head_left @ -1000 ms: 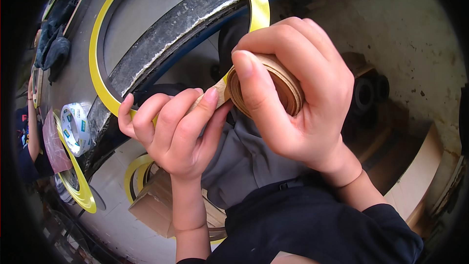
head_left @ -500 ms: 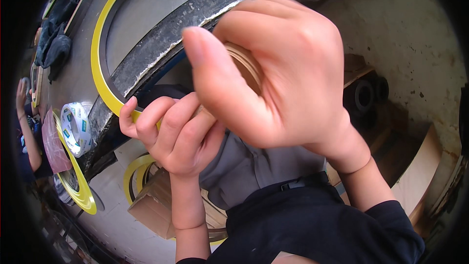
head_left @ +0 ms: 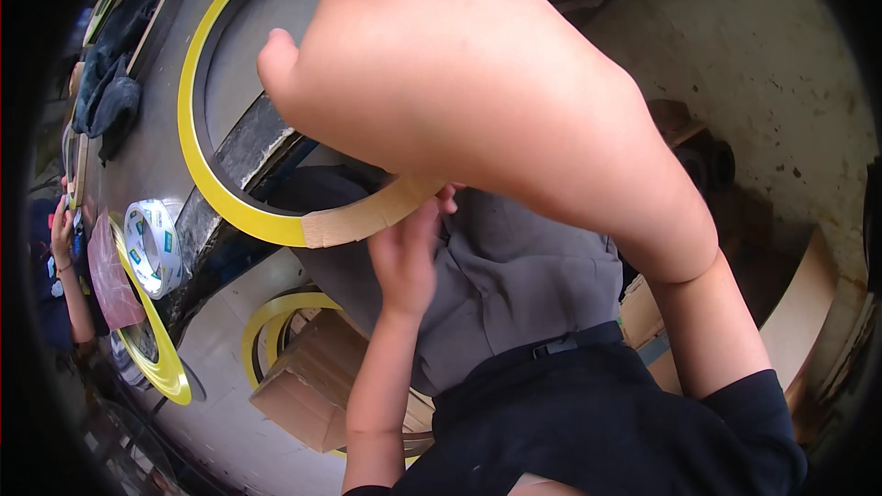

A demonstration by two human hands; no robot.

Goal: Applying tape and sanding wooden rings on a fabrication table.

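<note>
At left, tan-banded yellow ring (head_left: 258, 219).

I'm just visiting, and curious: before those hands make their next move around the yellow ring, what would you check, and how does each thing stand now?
1. Yellow ring unbroken: ok along the visible arc; the rest cannot be told.
2. Tan tape on the ring: ok, covering part of its lower stretch.
3. Left hand close to the tape: ok; its grip is unclear.
4. Right hand holding something: cannot tell, its back hides the grip.
5. White tape roll apart from both hands: ok.
</note>
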